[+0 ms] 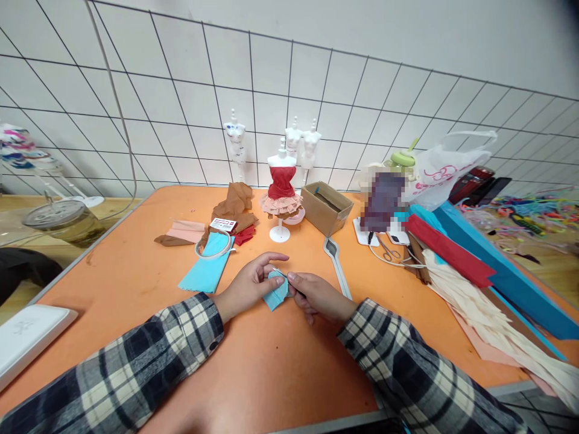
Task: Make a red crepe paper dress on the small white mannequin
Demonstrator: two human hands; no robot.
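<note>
My left hand (251, 283) pinches a small folded piece of light blue fabric (277, 292) just above the orange table (136, 271). My right hand (319, 296) is closed beside it, its fingertips gripping a thin needle (281, 274) that meets the top of the fabric. Both forearms wear plaid sleeves. A larger strip of the same blue fabric (205, 265) lies flat to the left, with a white tape roll (212, 248) on it.
A small mannequin in a red dress (281, 193) stands behind my hands, with bare white mannequins (236, 141) at the wall. A cardboard box (326, 206), scissors (337, 259), brown cloth (233, 205), and stacked red, blue and cream fabric (470, 265) lie to the right.
</note>
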